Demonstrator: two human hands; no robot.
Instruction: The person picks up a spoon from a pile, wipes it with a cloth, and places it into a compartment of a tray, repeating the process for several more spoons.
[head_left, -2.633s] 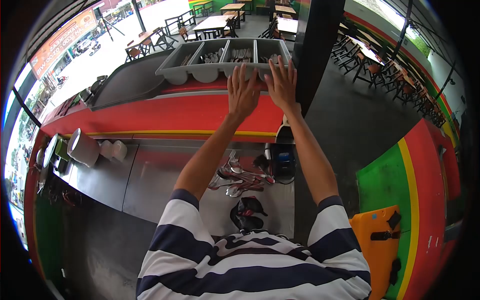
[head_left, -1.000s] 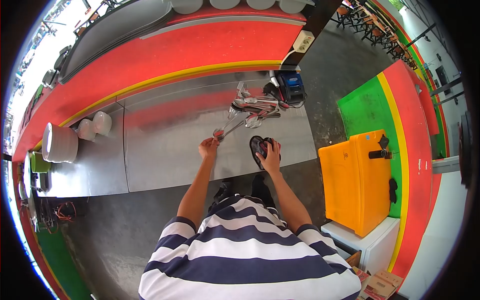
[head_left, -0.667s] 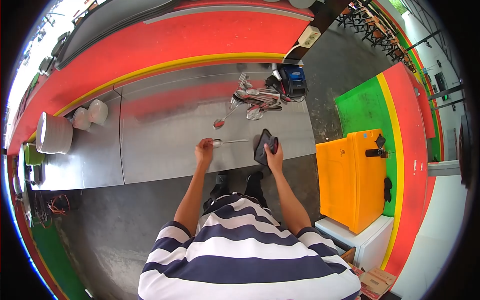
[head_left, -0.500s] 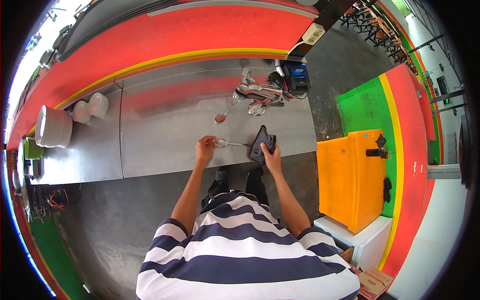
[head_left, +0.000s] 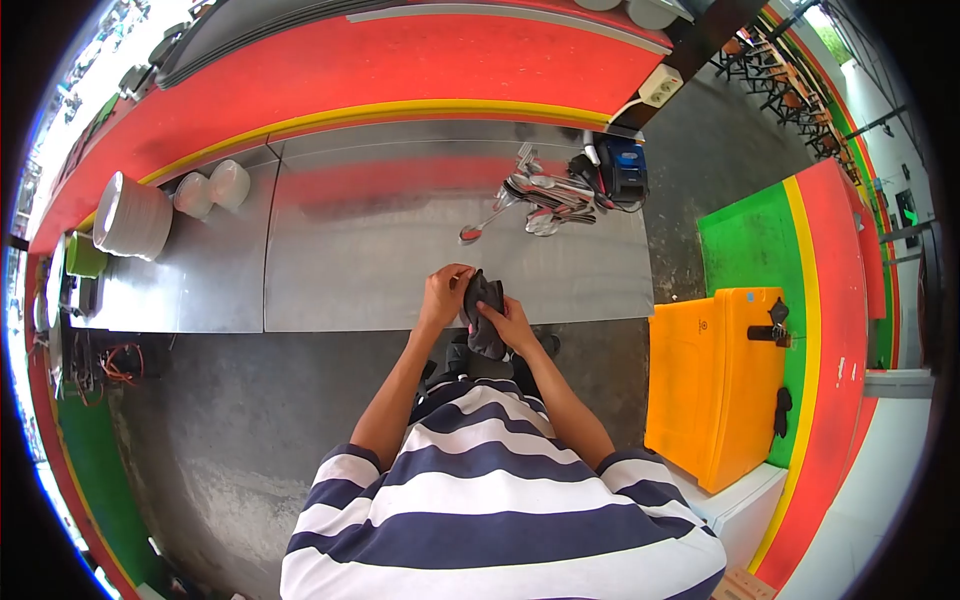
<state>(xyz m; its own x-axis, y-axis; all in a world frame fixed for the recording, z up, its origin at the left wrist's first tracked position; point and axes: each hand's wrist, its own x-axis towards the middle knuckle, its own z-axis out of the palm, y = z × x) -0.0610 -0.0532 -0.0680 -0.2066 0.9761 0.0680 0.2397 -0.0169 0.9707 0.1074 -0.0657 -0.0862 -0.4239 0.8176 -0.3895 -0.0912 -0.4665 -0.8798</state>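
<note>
My left hand (head_left: 447,297) is closed, its fingertips pinched at the upper left edge of a dark grey cloth (head_left: 487,325). The spoon that this hand held a moment ago is covered by the cloth and the fingers. My right hand (head_left: 512,326) grips the folded cloth from the right, thumb on top. Both hands are close together over the front edge of the steel table (head_left: 360,270). Beyond them lies a heap of spoons and forks (head_left: 550,195), with one spoon (head_left: 470,234) sticking out toward me at its left.
A blue and black device (head_left: 622,170) stands right of the cutlery. Stacked white plates (head_left: 133,218), white bowls (head_left: 229,184) and a green container (head_left: 86,257) are at the far left. A yellow cooler box (head_left: 690,380) stands right of the table. A red wall (head_left: 420,70) runs behind.
My hands have come together, the left meeting the cloth in the right. The spoon, visible between them before, is now hidden. The view has shifted slightly.
</note>
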